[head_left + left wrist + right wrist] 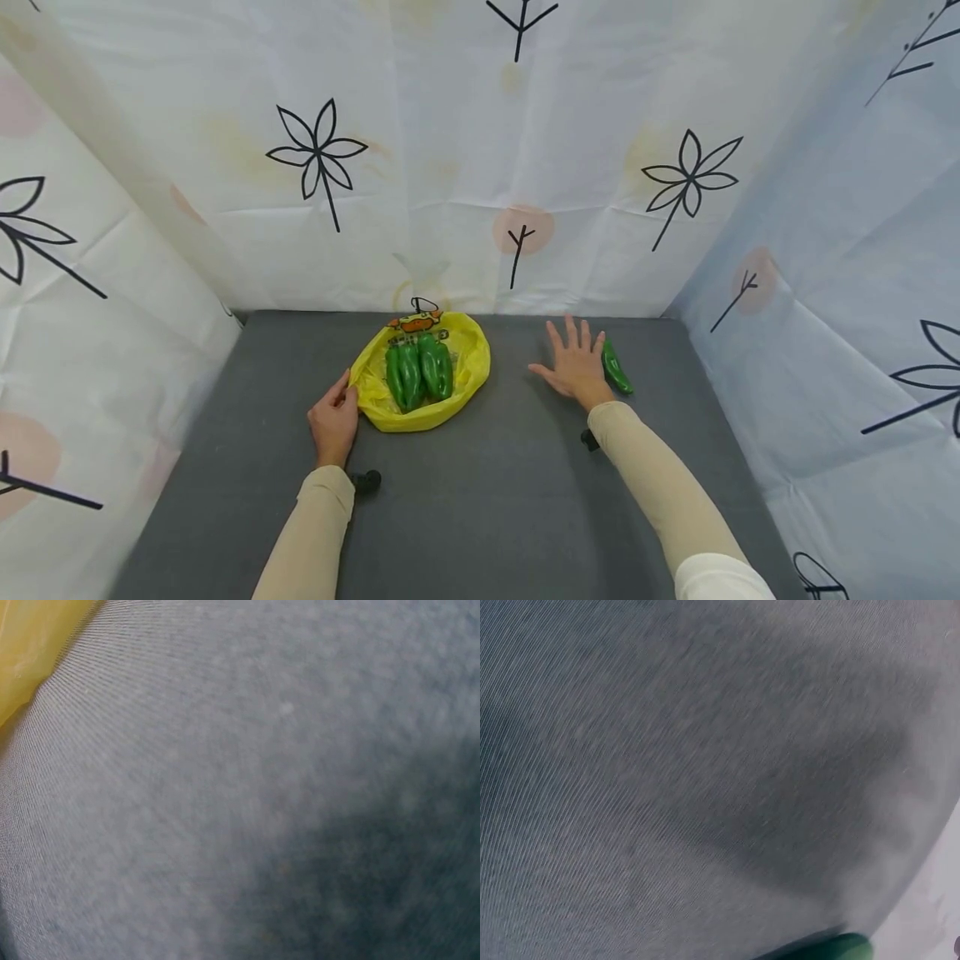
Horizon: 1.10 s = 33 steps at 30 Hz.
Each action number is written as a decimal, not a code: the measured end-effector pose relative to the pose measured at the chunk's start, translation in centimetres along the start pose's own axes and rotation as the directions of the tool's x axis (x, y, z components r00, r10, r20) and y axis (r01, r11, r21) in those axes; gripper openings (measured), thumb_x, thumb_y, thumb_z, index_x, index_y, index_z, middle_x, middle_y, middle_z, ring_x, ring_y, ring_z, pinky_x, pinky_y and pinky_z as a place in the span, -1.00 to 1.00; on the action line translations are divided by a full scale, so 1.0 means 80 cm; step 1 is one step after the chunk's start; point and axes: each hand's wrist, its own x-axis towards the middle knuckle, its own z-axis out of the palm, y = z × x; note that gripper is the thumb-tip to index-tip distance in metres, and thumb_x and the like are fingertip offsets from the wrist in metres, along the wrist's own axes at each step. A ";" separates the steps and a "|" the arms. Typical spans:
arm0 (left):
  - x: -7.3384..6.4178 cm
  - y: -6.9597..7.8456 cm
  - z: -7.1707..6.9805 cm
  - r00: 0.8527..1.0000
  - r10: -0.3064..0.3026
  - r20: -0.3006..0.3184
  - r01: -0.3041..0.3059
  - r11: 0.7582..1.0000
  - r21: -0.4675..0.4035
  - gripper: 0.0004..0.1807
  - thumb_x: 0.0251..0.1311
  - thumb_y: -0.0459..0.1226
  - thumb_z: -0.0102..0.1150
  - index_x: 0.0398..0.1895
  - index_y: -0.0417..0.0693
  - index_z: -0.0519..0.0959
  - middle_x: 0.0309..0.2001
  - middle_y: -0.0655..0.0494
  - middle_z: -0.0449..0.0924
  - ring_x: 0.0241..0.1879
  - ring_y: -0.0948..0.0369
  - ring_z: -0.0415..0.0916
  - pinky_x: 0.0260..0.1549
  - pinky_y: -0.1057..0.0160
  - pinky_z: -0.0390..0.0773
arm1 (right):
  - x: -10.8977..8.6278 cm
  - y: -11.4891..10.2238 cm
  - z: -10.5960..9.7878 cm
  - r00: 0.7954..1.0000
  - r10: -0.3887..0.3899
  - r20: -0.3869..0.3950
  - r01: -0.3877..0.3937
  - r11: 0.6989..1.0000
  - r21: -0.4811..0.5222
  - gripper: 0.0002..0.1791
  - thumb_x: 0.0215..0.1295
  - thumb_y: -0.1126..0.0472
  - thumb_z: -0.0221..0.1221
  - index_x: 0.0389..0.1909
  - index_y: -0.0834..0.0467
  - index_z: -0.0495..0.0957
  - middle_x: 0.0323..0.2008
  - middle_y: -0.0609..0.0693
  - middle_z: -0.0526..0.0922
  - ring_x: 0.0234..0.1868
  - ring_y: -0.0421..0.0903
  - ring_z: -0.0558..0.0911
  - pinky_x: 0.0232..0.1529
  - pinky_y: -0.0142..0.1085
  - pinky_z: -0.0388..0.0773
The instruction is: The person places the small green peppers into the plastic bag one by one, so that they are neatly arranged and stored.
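A yellow plastic bag (468, 358) lies spread open like a shallow bowl, its printed mark at the far side. Glossy green peppers (437, 367) lie inside it. At the bag's left rim, my left hand (333, 423) pinches the edge between thumb and fingers. My right hand (577, 367) is over the table to the right with its fingers spread, palm down and holding nothing. Just right of that hand lies a long green pepper (617, 368), partly hidden by it. Its rounded green end (832, 949) shows at the bottom of the right wrist view.
The dark grey table (480, 517) runs back to a white patterned cloth (450, 167), which also hangs along both sides. Dark wrist-camera pieces stick out beside each wrist. In the left wrist view, a yellow bag edge (30, 645) shows at the upper left.
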 end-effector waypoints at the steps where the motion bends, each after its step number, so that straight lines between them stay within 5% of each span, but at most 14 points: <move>1: 0.000 0.001 0.000 1.000 -0.003 0.001 0.003 1.000 -0.002 -0.61 0.37 -0.15 0.17 0.23 0.20 0.66 -0.17 -0.01 0.82 -0.49 0.45 0.46 -0.39 0.59 0.37 | 0.000 0.004 0.001 1.000 0.002 0.000 -0.002 1.000 -0.001 0.08 0.34 -0.47 0.05 0.68 -0.06 -0.15 0.66 0.24 -0.26 0.63 0.41 -0.20 0.47 0.47 -0.32; 20: 0.001 -0.001 0.003 1.000 -0.009 -0.026 0.010 0.999 0.031 -0.63 0.37 -0.17 0.19 0.21 0.24 0.68 -0.13 -0.04 0.82 -0.43 0.58 0.45 -0.33 0.65 0.35 | -0.022 0.070 0.001 0.996 0.082 0.042 -0.086 0.993 0.079 0.12 0.34 -0.44 0.08 0.67 0.08 -0.15 0.62 0.37 -0.19 0.60 0.47 -0.17 0.46 0.48 -0.31; 33: -0.002 0.003 0.002 1.000 0.009 -0.023 -0.009 1.000 0.008 -0.63 0.37 -0.19 0.18 0.20 0.22 0.68 -0.19 -0.04 0.82 -0.50 0.54 0.43 -0.38 0.63 0.35 | -0.031 0.079 -0.002 0.993 0.096 0.062 -0.104 0.983 0.153 0.07 0.39 -0.29 0.15 0.65 0.20 -0.11 0.57 0.47 -0.08 0.55 0.52 -0.06 0.47 0.42 -0.05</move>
